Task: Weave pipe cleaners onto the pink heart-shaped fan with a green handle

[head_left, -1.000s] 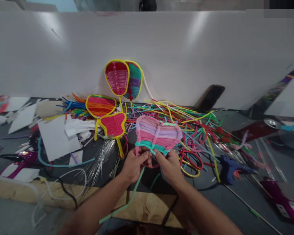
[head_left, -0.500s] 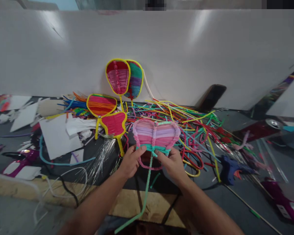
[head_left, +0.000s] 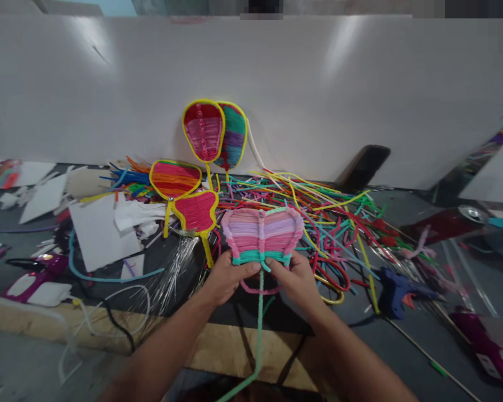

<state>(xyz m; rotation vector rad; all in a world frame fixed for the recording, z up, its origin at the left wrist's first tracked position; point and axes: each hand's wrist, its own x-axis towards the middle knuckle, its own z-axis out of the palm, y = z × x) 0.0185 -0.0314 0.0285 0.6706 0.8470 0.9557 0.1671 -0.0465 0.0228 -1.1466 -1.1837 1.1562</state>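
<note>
Between my hands is a fan-shaped piece of pipe cleaners (head_left: 280, 226), with a twisted pink rim and bands of pink, lilac and teal. My left hand (head_left: 227, 282) is closed on its lower left edge, thumb lying across the front near the middle. On the lower right edge my right hand (head_left: 295, 282) grips, its thumb by a short teal end at the centre. A long light green pipe cleaner (head_left: 260, 324) hangs from the centre down towards me. Below the teal band a pink loop of the rim shows. Most fingers are hidden behind the piece.
Finished yellow-rimmed fans (head_left: 203, 131) lean against the white board (head_left: 297, 84). Behind my hands lies a heap of loose pipe cleaners (head_left: 335, 206). A blue glue gun (head_left: 396, 290), a phone (head_left: 365, 166) and a can (head_left: 448, 223) are at right; paper (head_left: 103, 234) and a purple glue gun (head_left: 39, 279) at left.
The fan-shaped piece has shifted slightly left and down and turned a little. My left thumb has slid towards the centre. The green pipe cleaner now hangs straighter.
</note>
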